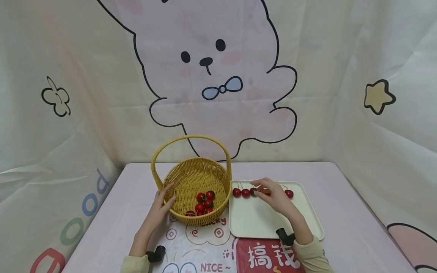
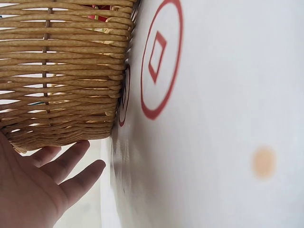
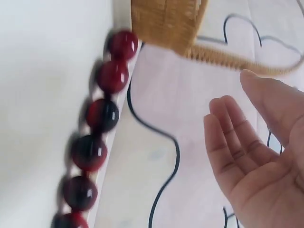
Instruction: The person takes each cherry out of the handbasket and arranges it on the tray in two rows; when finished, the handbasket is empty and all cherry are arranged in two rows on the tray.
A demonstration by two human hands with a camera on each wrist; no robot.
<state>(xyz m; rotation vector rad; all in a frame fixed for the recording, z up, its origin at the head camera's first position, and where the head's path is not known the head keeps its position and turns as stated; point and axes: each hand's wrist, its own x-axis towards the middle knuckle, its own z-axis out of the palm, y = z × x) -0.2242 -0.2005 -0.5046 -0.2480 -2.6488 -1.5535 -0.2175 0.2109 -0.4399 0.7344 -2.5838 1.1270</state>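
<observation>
A yellow wicker basket (image 1: 197, 159) with a tall handle stands left of centre, with several red and dark cherries (image 1: 208, 203) lying inside. My left hand (image 1: 159, 207) rests against the basket's left side; its fingers (image 2: 66, 160) look straight and spread beside the woven wall in the left wrist view. To the right is a cream tray (image 1: 259, 220), where a row of cherries (image 1: 246, 193) runs along the far edge. Over that row hovers my right hand (image 1: 274, 195), hiding some of it. The right wrist view shows this hand relaxed with nothing between thumb and fingers, apart from the cherries (image 3: 89, 152).
A printed mat (image 1: 211, 250) with red and white drawings lies at the table's front, partly under basket and tray. The pale table (image 1: 112, 227) extends to both sides. Cloth walls (image 1: 314, 113) with cartoon drawings close in the back and sides.
</observation>
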